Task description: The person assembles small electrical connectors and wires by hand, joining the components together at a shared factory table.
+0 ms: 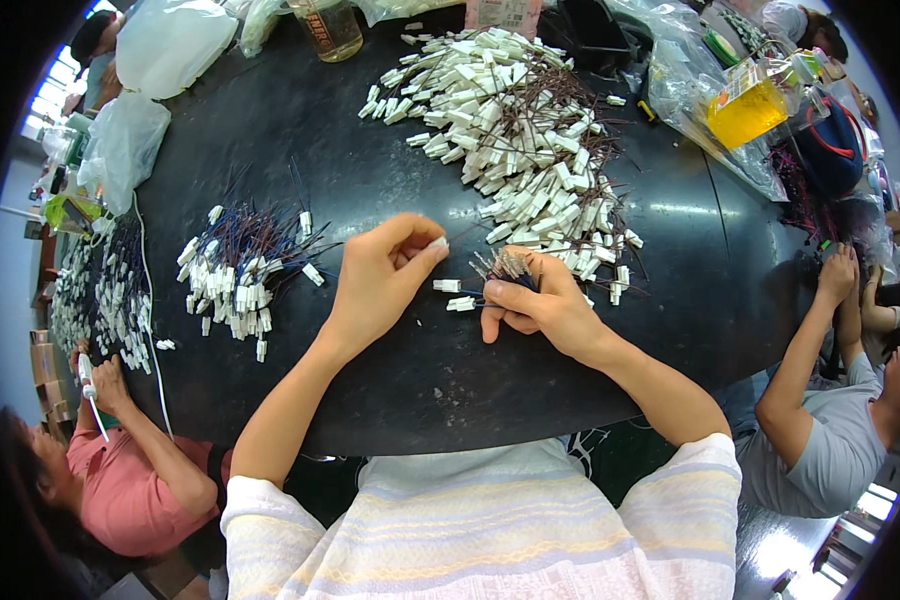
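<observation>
My left hand (380, 285) is closed in a pinch on a small white plug connector (439, 246), with a thin dark wire running out toward the right. My right hand (550, 310) is wrapped round a bundle of short wires (510, 266), whose pale metal-looking tips fan out above the fingers. Two more white connectors (459, 304) lie just left of that hand, and blue wires lead from them toward its fingers. Beyond my right hand spreads a large heap of white connectors with brown wires (530, 130). A smaller pile with blue and brown wires (235, 270) lies left of my left hand.
The black table (390, 410) curves along its near edge in front of me. A drink bottle (328, 30), plastic bags (125, 150) and a jug of yellow liquid (748, 105) stand toward the far side. Co-workers sit left and right; the left one holds a white glue-gun-like tool (87, 378).
</observation>
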Tool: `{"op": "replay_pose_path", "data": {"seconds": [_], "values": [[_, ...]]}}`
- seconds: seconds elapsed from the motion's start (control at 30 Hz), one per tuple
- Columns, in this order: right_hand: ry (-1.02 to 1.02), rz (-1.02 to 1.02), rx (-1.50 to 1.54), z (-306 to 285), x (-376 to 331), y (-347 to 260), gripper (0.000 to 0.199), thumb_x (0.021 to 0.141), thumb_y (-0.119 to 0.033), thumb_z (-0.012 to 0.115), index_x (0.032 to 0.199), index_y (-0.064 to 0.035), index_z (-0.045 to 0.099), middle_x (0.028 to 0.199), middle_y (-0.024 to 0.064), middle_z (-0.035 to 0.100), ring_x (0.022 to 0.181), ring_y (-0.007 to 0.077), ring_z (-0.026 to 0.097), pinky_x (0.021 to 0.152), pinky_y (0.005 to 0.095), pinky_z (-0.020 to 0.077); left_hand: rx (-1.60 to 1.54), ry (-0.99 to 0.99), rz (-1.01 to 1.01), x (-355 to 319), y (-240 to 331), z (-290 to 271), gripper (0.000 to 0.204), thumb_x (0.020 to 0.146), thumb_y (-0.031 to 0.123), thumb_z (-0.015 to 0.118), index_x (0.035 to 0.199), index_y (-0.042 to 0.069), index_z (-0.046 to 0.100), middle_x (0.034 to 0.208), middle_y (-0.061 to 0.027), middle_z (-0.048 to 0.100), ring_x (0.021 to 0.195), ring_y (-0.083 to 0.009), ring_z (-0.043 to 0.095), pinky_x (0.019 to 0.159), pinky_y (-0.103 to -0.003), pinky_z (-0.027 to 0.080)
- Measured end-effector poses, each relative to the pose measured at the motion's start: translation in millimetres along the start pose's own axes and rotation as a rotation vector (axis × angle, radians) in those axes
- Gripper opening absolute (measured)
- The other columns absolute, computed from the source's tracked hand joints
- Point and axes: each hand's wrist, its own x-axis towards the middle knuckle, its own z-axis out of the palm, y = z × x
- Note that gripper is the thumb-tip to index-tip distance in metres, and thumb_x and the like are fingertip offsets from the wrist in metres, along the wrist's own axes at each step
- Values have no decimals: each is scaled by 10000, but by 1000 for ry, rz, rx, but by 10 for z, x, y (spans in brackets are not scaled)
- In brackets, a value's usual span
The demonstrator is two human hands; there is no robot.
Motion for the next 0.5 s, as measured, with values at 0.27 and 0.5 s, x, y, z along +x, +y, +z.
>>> {"op": "replay_pose_path", "data": {"seconds": [0.27, 0.5], "values": [[39, -103, -2, 77, -14, 7, 100, 827, -101, 587, 861, -31, 524, 593, 87, 597, 439, 24, 367, 397, 175, 240, -419, -112, -228, -286, 102, -75, 204, 797, 54, 634, 983, -27, 617, 790, -35, 621, 651, -54, 524, 546, -169, 395], [131, -84, -191, 97, -22, -22, 74, 797, -92, 590, 791, -31, 550, 573, 25, 582, 546, 56, 510, 548, 203, 376, -425, -121, -193, -320, 133, -50, 197, 794, 10, 623, 983, -40, 599, 828, -52, 612, 708, -68, 545, 601, -174, 426]]}}
